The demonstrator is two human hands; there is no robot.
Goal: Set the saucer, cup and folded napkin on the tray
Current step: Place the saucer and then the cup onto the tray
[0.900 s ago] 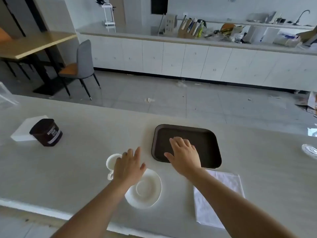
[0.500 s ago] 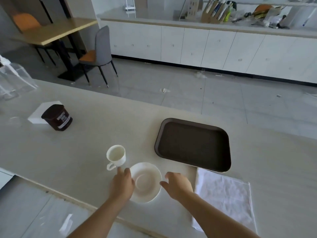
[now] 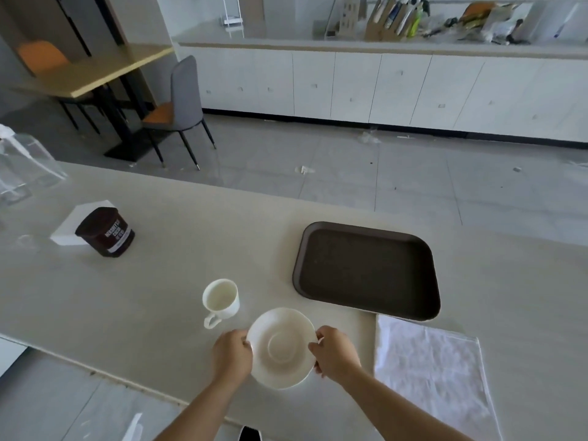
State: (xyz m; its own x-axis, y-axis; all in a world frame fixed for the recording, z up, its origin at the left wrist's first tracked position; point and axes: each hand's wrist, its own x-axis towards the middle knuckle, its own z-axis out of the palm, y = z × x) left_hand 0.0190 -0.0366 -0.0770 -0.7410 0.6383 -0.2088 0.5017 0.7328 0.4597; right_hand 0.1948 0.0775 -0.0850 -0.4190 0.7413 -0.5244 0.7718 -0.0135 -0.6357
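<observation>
1. Saucer [image 3: 281, 346]: white, round, with a shallow centre well; sitting near the desk's [image 3: 165, 300] front edge, face up, fingers of the left hand [image 3: 231, 356] and the right hand [image 3: 334, 351] pinching its opposite rims.
2. Cup [image 3: 221, 300]: white, upright, looking empty, handle pointing toward the front edge; standing just beside the saucer, to its far left, apart from it.
3. Napkin [image 3: 429, 370]: white cloth, folded flat, lying right of the saucer, its far edge just beside the tray.
4. Tray [image 3: 366, 270]: dark brown, rectangular with rounded corners, lying flat, carrying nothing.

Grey tiled floor [image 3: 318, 160]; white cabinets [image 3: 381, 87] at twelve o'clock, wooden table [image 3: 105, 71] and grey chair [image 3: 181, 103] at ten
</observation>
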